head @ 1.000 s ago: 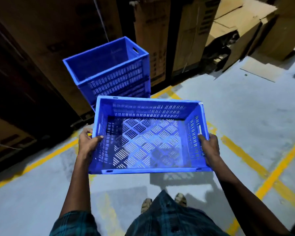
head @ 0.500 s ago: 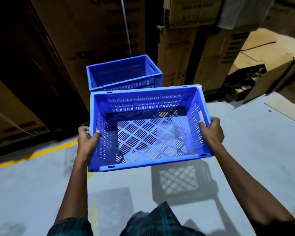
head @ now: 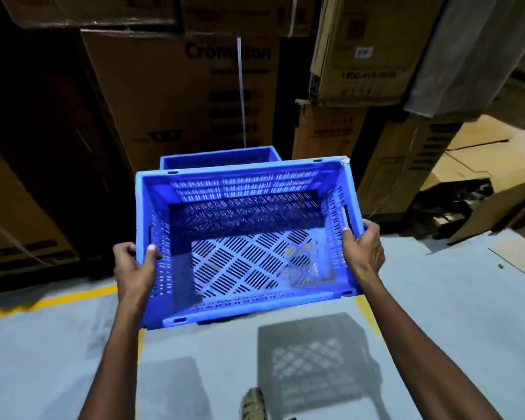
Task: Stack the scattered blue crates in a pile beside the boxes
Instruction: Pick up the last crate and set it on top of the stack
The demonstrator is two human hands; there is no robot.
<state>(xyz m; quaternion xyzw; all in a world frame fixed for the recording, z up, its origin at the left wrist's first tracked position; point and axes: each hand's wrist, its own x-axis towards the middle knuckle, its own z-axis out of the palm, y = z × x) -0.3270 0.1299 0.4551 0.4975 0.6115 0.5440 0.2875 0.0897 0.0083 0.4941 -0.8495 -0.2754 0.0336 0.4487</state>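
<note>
I hold a blue slotted crate [head: 249, 237] up in the air in front of me, open side up and tilted slightly. My left hand [head: 135, 266] grips its left wall and my right hand [head: 362, 250] grips its right wall near the handle slot. Behind it, only the top rim of the blue crate pile [head: 219, 160] shows; the held crate hides the rest. The pile stands against tall cardboard boxes [head: 194, 95].
Stacked cardboard boxes [head: 361, 56] fill the back and left, with torn flattened cartons [head: 467, 177] at the right. The grey floor [head: 452, 313] carries a yellow line [head: 49, 301] at the left. My shoe [head: 253, 404] shows at the bottom.
I have stepped closer to the pile and lifted the crate higher. The held crate now covers most of the pile, which was plainly visible one second ago.
</note>
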